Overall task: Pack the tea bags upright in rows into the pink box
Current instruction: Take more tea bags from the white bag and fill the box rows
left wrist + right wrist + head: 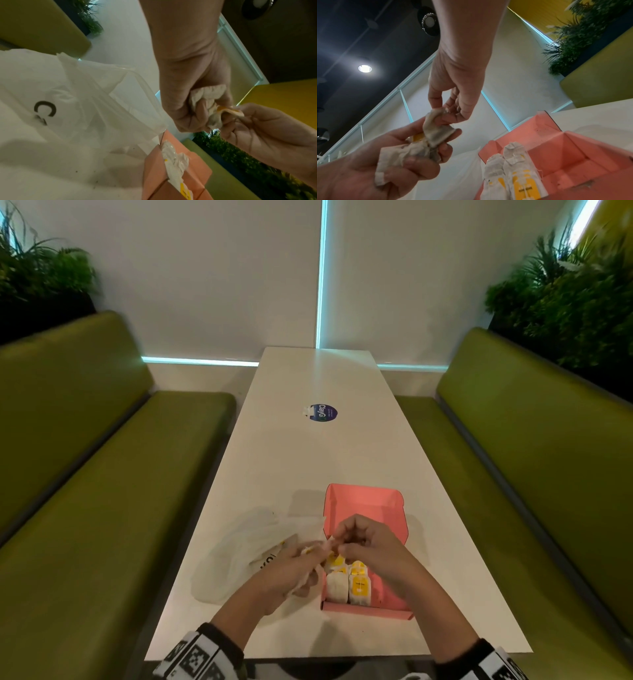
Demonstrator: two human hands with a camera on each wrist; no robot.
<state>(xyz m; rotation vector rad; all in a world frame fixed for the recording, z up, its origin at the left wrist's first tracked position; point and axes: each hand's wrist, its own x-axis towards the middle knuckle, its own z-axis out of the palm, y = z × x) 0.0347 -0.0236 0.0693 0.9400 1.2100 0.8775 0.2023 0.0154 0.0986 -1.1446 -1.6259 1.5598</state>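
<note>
Step in hand: separating one tea bag from a handful, ahead of placing it in the pink box (366,508); this is a judgement from how the two hands meet.
Left hand (291,571): fingers curled round a crumpled clump of tea bags (406,154), palm up in the right wrist view; a yellow tag shows among them.
Right hand (368,546): thumb and fingertips (436,104) pinch the top corner of a single tea bag (436,134), whose lower end is pressed against the left fingers.
Where the pinched bag is: between the two hands, above the near left part of the box, not yet inside it.
Packed bags (347,580): below the right fingers, standing upright in the near left corner of the box, two side by side in front with more tags just behind them; the exact count is hard to tell.
Box space: the far part, beyond the fingers, shows bare pink floor, so I judge the task to be at an early stage.
Plastic bag (246,549): white, lying on the table (308,457) under and beyond the left fingers, touching the box's left wall.
Next move calls for: freeing the bag and its string from the clump without tearing the paper, then lowering it upright, snug against the standing ones.
</note>
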